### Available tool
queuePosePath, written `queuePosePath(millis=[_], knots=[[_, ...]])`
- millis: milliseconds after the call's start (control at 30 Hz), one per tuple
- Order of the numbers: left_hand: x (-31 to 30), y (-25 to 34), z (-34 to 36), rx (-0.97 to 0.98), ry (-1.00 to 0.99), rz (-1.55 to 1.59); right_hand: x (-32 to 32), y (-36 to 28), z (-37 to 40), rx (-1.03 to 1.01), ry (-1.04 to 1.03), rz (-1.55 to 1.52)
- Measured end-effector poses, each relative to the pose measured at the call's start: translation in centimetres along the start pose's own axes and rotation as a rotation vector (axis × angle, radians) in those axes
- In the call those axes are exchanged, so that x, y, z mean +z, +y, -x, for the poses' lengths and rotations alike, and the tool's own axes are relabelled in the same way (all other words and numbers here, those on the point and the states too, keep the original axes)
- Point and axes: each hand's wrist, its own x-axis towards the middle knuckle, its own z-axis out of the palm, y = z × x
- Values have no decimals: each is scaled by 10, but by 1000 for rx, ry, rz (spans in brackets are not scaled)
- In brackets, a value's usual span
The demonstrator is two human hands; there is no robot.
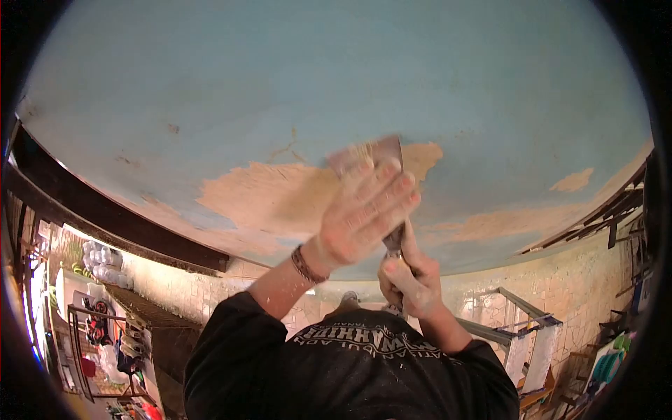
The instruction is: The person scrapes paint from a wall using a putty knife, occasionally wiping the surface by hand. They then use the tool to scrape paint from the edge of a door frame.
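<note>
A broad-bladed scraper lies against a pale blue painted wall, its blade edge slightly smeared by motion. My right hand is closed around the scraper's handle. With fingers stretched out, my left hand lies flat over the back of the blade and hides part of it. Dust whitens both hands, and a dark bracelet is on my left wrist. Around the blade, a bare beige patch shows where the blue paint is off. Just above that patch runs a small crack.
A dark beam runs along the left. Below it is a shelf with hanging items and a bundle of clear bottles. At lower right stands a metal-and-wood frame, with a teal object beyond. Another bare patch marks the wall's right.
</note>
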Motion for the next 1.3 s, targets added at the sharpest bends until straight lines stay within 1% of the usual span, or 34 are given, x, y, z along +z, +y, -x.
queuePosePath(millis=[33,67,100,133,167,233,267,400,467,500,600,700,767,833,867,967,1000,1033,1100,1133,1167,1233,1300], knots=[[5,1,8,4,5,-9,-3,10,5,-6,-9,2],[15,7,23,-12,26,10,-9,19,14,40,15,-11],[19,10,26,-29,47,31,-10,19,14,87,40,-23],[19,9,29,-66,35,61,-10,18,13,115,2,-67],[18,8,33,-83,22,73,-4,16,15,135,14,-76],[8,3,21,-49,51,59,6,11,10,105,10,63],[9,1,20,-44,54,56,5,15,10,42,-15,60],[13,5,30,-59,27,61,-3,19,8,34,9,73],[14,2,30,-55,22,69,-3,13,11,131,9,-39],[7,-2,24,-36,28,52,2,11,13,141,11,-37],[3,-4,18,-32,41,29,11,13,9,109,18,-4],[4,4,30,-53,13,56,4,21,13,141,17,-21],[4,-3,28,-34,20,62,5,23,9,102,19,29],[-12,-11,18,57,-15,64,18,20,9,111,-17,-17],[-11,-10,19,62,-5,66,25,20,9,130,39,3],[-11,-8,29,24,-26,97,16,37,11,66,15,9],[-10,-7,33,17,-29,121,24,34,16,125,57,-50],[-9,-8,33,17,-21,138,29,35,12,119,59,-34],[-22,-22,25,67,-35,136,40,42,8,91,104,-92],[-29,-24,24,103,-64,130,47,35,9,167,74,-164],[-30,-24,26,102,-54,133,47,38,9,167,75,-153],[-30,-25,29,126,-65,128,50,46,8,49,121,-101],[-27,-19,42,118,-66,144,57,52,16,84,133,-137]])
